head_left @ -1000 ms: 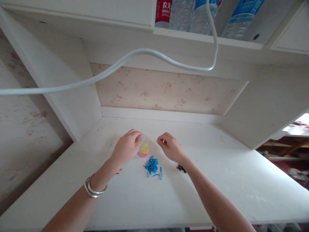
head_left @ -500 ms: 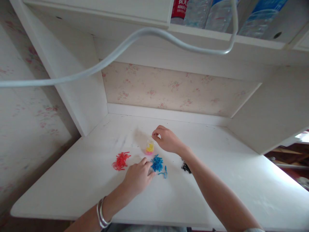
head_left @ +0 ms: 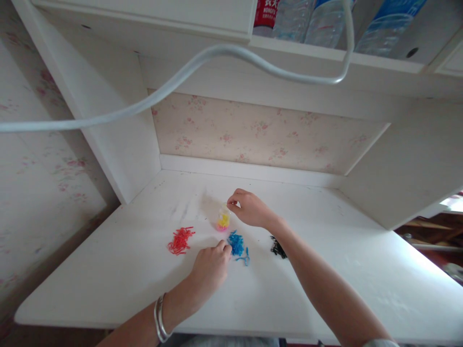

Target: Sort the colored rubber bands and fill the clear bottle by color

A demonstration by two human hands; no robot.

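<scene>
A small clear container with yellow and pink in its lower part stands on the white table. My right hand is beside its top, thumb and fingers pinched at the rim; whether they grip the rim or a small piece I cannot make out. My left hand is closed at the left edge of a pile of small blue strips, fingertips bunched together. What those fingers hold, if anything, is hidden. A few blue strips lie loose just in front of that pile.
A heap of red strips lies left of the container. Small black pieces are partly covered by my right forearm. A white cable crosses the upper view, and plastic bottles stand on the shelf above.
My left hand's thumb and fingers, spread apart at the blue pile before, have drawn together. My right hand has stayed at the container's top.
</scene>
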